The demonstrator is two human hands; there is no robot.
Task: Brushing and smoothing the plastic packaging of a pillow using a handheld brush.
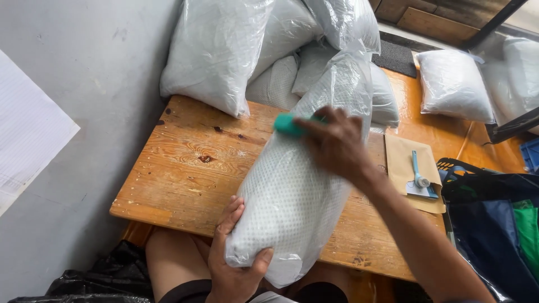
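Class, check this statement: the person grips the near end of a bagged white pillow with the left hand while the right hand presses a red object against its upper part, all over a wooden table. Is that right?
One detail is wrong: the object in the right hand is green, not red. The head view shows it. The rest holds: the left hand grips the near end of the bagged white pillow over the wooden table.

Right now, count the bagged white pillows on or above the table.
About 8: one in the left hand and under the right hand, roughly five piled at the table's back edge, two at the far right. The pile may hide more.
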